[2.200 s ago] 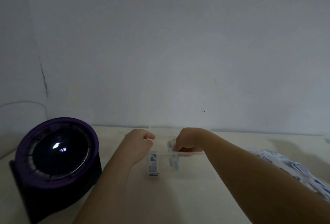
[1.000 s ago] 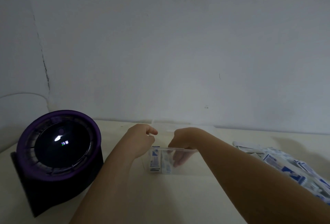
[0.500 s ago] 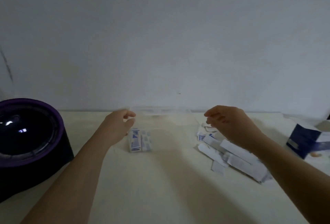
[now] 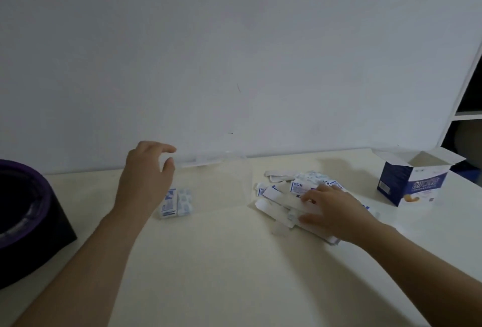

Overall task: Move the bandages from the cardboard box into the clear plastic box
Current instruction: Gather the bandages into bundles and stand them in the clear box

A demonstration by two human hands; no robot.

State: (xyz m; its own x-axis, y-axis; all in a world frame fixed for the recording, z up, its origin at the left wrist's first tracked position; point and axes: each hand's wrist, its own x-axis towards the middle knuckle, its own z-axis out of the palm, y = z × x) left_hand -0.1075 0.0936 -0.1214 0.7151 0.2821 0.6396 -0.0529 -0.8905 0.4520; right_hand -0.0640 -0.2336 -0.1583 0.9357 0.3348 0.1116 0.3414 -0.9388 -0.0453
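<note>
The clear plastic box (image 4: 234, 183) stands in the middle of the table with its lid raised at the back. A few wrapped bandages (image 4: 177, 202) stand inside at its left end. My left hand (image 4: 146, 178) hovers at the box's left edge, fingers loosely curved, holding nothing. A loose pile of white and blue bandages (image 4: 289, 196) lies right of the box. My right hand (image 4: 331, 209) rests on top of that pile with its fingers spread over the strips. The blue and white cardboard box (image 4: 412, 180) stands open at the far right.
A round black and purple device (image 4: 23, 219) fills the left edge of the table. A white wall rises right behind the table. A white shelf unit (image 4: 469, 107) stands at the far right behind the cardboard box.
My right hand left the clear box, swung right and came down onto the bandage pile. The view turned right, bringing the cardboard box into sight. My left hand stayed by the box.
</note>
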